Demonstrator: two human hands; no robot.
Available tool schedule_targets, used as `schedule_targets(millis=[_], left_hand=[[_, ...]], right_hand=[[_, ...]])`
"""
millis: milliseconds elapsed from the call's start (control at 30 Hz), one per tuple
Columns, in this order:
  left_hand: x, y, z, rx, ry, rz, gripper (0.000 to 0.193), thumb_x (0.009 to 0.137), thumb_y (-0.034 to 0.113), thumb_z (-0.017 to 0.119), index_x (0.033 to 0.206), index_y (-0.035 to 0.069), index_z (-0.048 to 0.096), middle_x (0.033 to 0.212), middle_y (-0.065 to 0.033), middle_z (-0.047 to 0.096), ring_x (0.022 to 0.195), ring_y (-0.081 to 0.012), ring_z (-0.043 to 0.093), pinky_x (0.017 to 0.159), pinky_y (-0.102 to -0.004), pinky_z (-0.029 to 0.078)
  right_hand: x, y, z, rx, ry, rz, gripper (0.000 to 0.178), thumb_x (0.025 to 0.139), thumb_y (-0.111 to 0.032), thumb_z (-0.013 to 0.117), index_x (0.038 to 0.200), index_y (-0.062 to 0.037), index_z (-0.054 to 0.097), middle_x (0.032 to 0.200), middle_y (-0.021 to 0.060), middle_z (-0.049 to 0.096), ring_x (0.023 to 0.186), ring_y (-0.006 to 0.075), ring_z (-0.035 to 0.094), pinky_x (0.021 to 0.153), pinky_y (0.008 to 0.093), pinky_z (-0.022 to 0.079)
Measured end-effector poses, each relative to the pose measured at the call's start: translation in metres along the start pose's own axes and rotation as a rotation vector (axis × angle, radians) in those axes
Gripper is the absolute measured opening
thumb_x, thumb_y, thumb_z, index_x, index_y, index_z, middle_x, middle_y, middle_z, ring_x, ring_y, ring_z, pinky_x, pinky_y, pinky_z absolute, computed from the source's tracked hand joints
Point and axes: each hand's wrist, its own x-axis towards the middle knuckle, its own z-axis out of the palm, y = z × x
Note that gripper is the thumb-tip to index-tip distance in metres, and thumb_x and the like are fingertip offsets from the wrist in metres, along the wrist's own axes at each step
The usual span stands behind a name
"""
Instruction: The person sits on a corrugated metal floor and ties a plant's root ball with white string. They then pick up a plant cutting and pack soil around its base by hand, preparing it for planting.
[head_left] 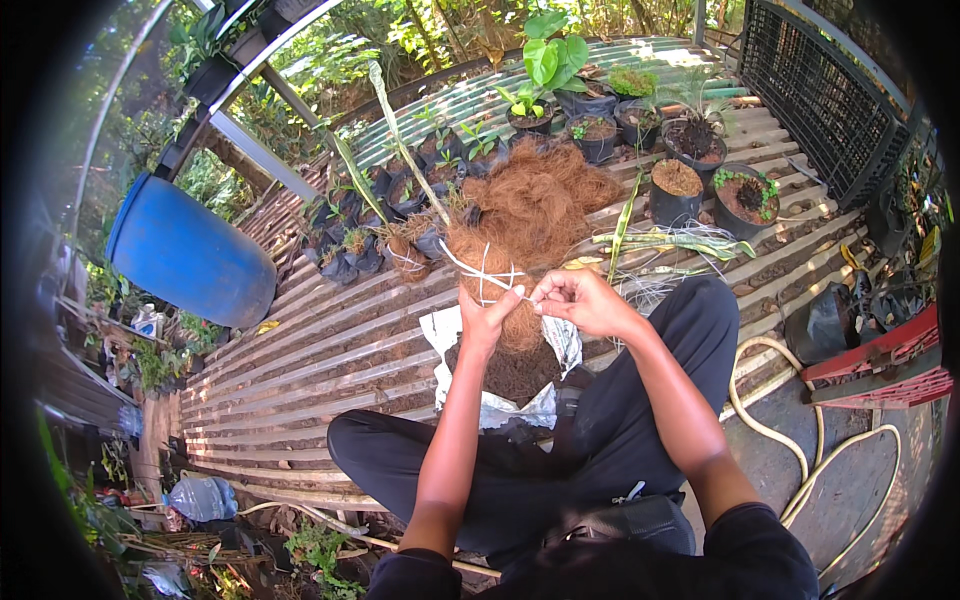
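Above my lap, my left hand (487,316) grips a ball of brown coconut fibre (466,246) from below, its thumb pressed near the front. A long, upright, pale green leaf (410,148) rises out of the ball. White string (484,273) crosses over the fibre in several wraps. Just to the right, my right hand (592,304) pinches the string's end between thumb and fingertips. Beneath both hands lies an open white sack (440,335) holding dark soil (508,372). Another string-wrapped fibre ball (407,262) with a tall leaf stands to the left.
A heap of loose coconut fibre (545,205) lies ahead. Cut long leaves (690,240) and tangled string are at right. Potted plants (596,138) line the far side of the ridged floor. A blue barrel (190,250) stands left, a red crate (880,360) right, beside a hose (740,395).
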Motion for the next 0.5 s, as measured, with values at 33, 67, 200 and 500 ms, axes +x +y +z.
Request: schedule_targets(millis=[33, 67, 200, 500], left_hand=[[0.0, -0.001, 0.001, -0.015, 0.008, -0.009, 0.059, 0.075, 0.007, 0.082, 0.125, 0.001, 0.05, 0.11, -0.0088, 0.064, 0.096, -0.0182, 0.064, 0.086, -0.0336, 0.053], [-0.001, -0.001, 0.001, -0.002, 0.008, -0.008, 0.056, 0.076, 0.007, 0.08, 0.124, 0.001, 0.051, 0.109, -0.0086, 0.065, 0.096, -0.0183, 0.064, 0.087, -0.0338, 0.052], [-0.001, 0.0, 0.005, 0.029, 0.008, -0.023, 0.05, 0.079, 0.008, 0.078, 0.123, 0.002, 0.054, 0.107, -0.0079, 0.066, 0.096, -0.0181, 0.064, 0.087, -0.0338, 0.052], [-0.001, 0.004, 0.006, 0.049, -0.005, -0.013, 0.05, 0.079, 0.01, 0.078, 0.122, 0.002, 0.054, 0.107, -0.0067, 0.065, 0.095, -0.017, 0.064, 0.085, -0.0329, 0.052]], right_hand=[[0.0, -0.001, 0.0, 0.006, 0.007, 0.0, 0.009, 0.088, -0.007, 0.073, 0.094, -0.0021, 0.068, 0.068, -0.0079, 0.043, 0.065, 0.0039, 0.041, 0.059, 0.024, 0.038], [0.0, -0.002, 0.0, 0.013, 0.009, -0.005, 0.009, 0.088, -0.008, 0.073, 0.094, -0.002, 0.069, 0.067, -0.0078, 0.043, 0.065, 0.004, 0.041, 0.059, 0.0243, 0.038], [-0.002, -0.006, 0.001, -0.091, 0.06, -0.039, 0.012, 0.087, -0.011, 0.075, 0.091, -0.0019, 0.069, 0.067, -0.006, 0.045, 0.065, 0.0052, 0.042, 0.059, 0.0259, 0.039], [-0.009, -0.017, 0.004, -0.426, 0.253, -0.332, 0.018, 0.079, -0.013, 0.08, 0.09, -0.0052, 0.069, 0.074, 0.0047, 0.056, 0.068, 0.0186, 0.055, 0.063, 0.0341, 0.045]])
